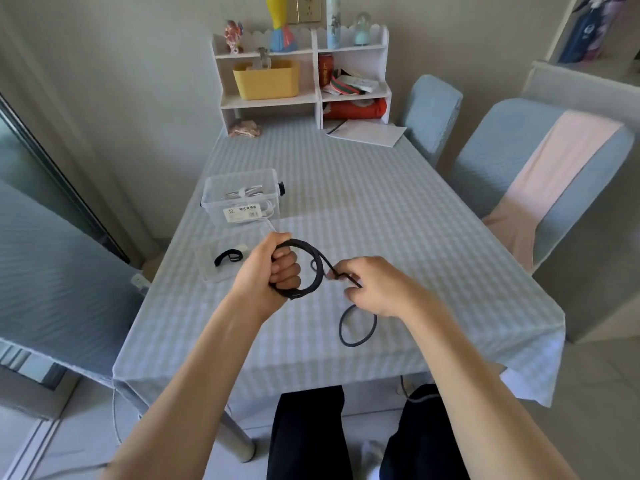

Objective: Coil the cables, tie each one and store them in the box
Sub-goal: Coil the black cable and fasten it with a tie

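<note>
a desk under a pale blue checked cloth fills a room with blue-covered chairs and a white shelf unit against the wall. a clear box holding white cables stands at its left. the left hand grips a coiled black cable above the desk; the right hand pinches its loose end.

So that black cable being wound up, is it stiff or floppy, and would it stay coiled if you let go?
Probably floppy: the black cable bends into tight loops in the left hand, and its loose end curls limply on the table. It would likely spring open if released, hence the gripping fingers. It looks light; the right hand guides it with a pinch.
</note>
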Demonstrator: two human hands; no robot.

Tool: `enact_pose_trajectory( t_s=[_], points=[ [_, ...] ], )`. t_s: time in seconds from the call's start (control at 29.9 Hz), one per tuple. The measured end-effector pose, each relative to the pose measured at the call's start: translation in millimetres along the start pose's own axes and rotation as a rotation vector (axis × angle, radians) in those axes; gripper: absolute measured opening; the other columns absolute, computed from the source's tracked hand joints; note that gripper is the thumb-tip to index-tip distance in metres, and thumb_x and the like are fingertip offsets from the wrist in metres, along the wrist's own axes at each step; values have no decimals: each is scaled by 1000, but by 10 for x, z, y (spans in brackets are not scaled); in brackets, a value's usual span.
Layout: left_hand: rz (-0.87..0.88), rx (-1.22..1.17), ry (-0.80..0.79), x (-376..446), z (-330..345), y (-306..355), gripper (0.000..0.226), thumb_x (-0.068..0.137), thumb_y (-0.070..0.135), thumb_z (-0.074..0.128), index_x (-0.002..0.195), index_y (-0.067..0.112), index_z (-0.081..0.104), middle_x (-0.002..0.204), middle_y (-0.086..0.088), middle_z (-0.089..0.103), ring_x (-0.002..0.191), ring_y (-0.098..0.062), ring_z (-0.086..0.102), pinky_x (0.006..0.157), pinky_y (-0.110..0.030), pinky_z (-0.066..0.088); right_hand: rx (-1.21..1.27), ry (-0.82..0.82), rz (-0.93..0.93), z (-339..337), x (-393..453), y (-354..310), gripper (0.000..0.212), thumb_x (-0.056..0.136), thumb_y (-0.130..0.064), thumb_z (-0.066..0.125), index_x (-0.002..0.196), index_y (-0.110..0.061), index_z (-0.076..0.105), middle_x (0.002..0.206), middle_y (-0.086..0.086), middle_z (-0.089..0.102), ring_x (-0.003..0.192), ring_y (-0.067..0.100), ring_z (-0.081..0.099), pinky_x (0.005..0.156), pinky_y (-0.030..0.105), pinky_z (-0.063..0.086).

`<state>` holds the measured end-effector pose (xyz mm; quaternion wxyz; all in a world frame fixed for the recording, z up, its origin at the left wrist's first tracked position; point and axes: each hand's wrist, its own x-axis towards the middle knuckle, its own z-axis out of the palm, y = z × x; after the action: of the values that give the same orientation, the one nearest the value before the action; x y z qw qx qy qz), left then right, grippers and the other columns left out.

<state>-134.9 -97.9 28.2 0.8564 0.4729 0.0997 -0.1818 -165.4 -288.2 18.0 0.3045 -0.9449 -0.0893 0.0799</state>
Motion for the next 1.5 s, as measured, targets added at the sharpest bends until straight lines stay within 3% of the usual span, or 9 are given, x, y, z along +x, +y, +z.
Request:
enact_pose_trajectory(
  t_s=[0.07,0.27,0.53,0.77,1.0,1.17,1.34,1.44,1.5],
  points=[
    [-5,-15,0,-11,2,-53,42,93,21,50,56,21,31,45,7,18,37,-7,13,37,-20,12,72,20,27,71,-53,91,28,95,-12,50,102,-31,70,89,-8,70,66,10,64,62,28,53],
    [69,-90,45,-197,15,-173,43,93,22,50,53,21,32,44,8,19,37,-6,14,36,-19,13,149,348,-21,33,-239,261,8,92,-21,67,97,-16,65,84,-8,68,73,12,67,71,34,57],
    [185,-82,104,-578,234,-216,43,95,23,48,56,21,31,43,8,21,35,-5,16,33,-18,15,839,-36,66,-361,-711,286,22,99,-17,56,89,-2,68,79,11,72,55,23,65,50,30,51],
    [132,-59,145,-715,262,-191,41,94,24,51,58,22,30,47,8,19,37,-6,15,34,-19,14,609,110,-149,-446,-1018,139,24,93,-23,64,73,-15,73,85,5,74,87,18,69,90,40,55],
    [116,-6,44,-967,186,-112,41,93,25,50,58,22,30,46,9,18,36,-6,14,34,-19,12,651,148,-274,-471,-1400,-215,30,93,-18,63,70,0,67,70,6,68,61,13,59,65,24,50],
    [77,104,40,-1039,44,-118,42,93,24,52,56,22,31,45,9,19,35,-6,14,35,-19,10,398,110,-13,-183,-1352,-175,29,89,-26,65,66,-9,69,67,6,68,60,11,59,65,31,51],
    [-47,338,-43,-1042,0,-243,46,95,23,51,54,21,32,43,7,20,35,-6,14,34,-18,11,-1,36,144,75,-1237,-68,20,87,-28,65,104,-19,68,100,-5,69,88,13,65,78,32,55],
    [-104,458,-96,-1039,64,-327,48,97,21,51,53,20,32,42,6,22,34,-6,15,36,-19,10,180,43,-55,167,-1127,-83,37,87,-26,69,123,-24,63,119,-15,64,108,5,60,91,26,50],
    [-114,482,-114,-1024,77,-341,48,97,21,51,53,19,33,43,6,22,34,-6,15,36,-19,10,379,-39,-160,237,-1061,-97,28,90,-19,69,117,-22,68,116,-13,69,111,1,61,98,27,49]
  ],
)
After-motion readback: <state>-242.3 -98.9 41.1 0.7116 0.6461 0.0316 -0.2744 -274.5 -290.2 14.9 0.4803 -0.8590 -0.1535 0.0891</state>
